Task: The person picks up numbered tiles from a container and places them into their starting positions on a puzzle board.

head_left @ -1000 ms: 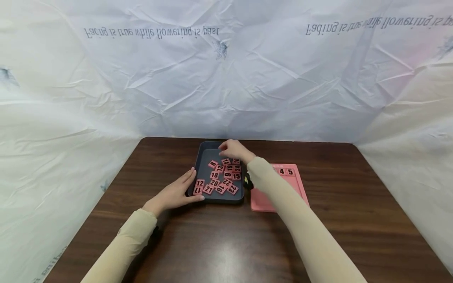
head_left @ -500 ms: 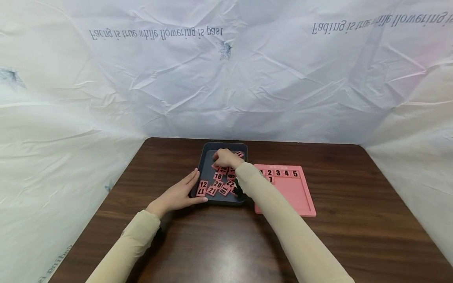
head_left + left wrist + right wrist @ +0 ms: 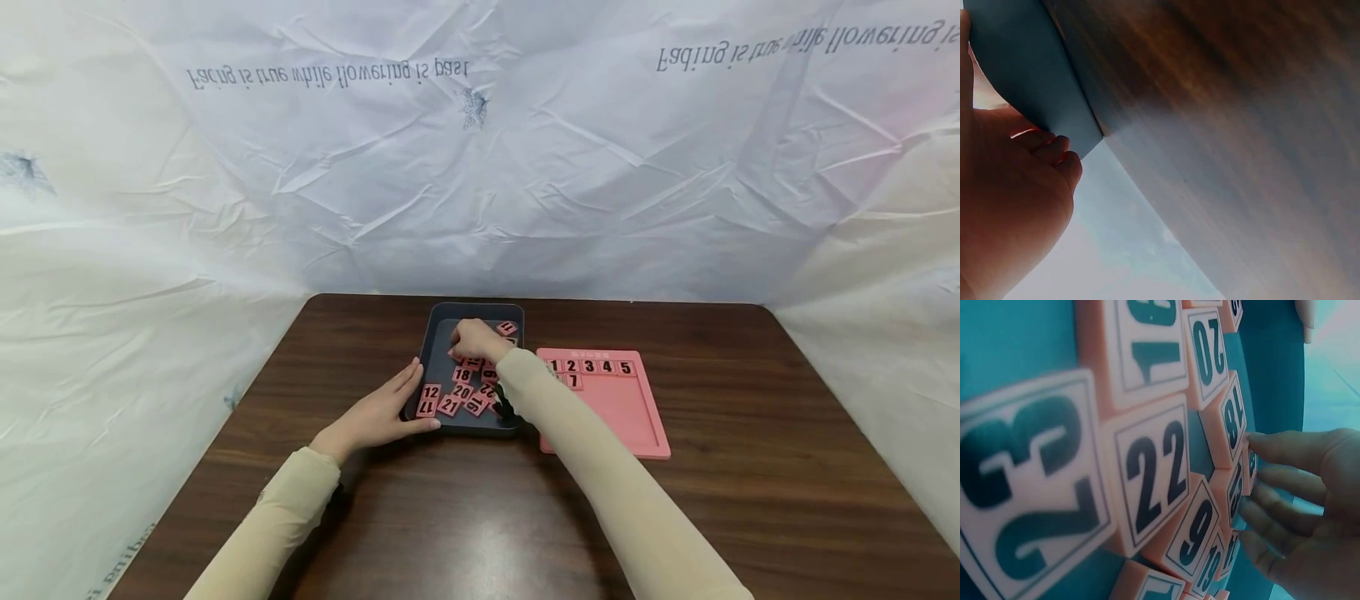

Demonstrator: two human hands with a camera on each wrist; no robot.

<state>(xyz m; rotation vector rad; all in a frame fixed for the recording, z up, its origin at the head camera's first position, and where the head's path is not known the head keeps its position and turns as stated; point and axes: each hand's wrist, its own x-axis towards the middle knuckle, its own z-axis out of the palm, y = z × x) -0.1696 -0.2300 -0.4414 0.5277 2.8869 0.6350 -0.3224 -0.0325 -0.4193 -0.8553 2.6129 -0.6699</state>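
Note:
A dark grey tray (image 3: 441, 333) holds several pink number tiles, such as the 18 tile (image 3: 462, 375) and the 22 tile (image 3: 1150, 472). My right hand (image 3: 476, 338) reaches down into it, and in the right wrist view the thumb and fingers pinch a small number tile (image 3: 1251, 464) beyond the 18. The fingers hide most of this tile's face. My left hand (image 3: 377, 413) rests against the tray's near left corner, fingers along the left rim and thumb at the front edge. In the left wrist view, its fingers (image 3: 1069, 167) touch the tray's outer wall (image 3: 1029, 69).
Right of the tray lies a shallow pink board (image 3: 622, 421), with tiles 1 to 5 along its top row and the 7 tile (image 3: 573, 381) in the row below. My right forearm crosses the board's left side. Brown wooden table (image 3: 750, 433); white sheeting behind it.
My right hand has come down from above the tray's far part to a tile, its fingers closing around it. The left hand stays at the tray's corner; the view has shifted slightly.

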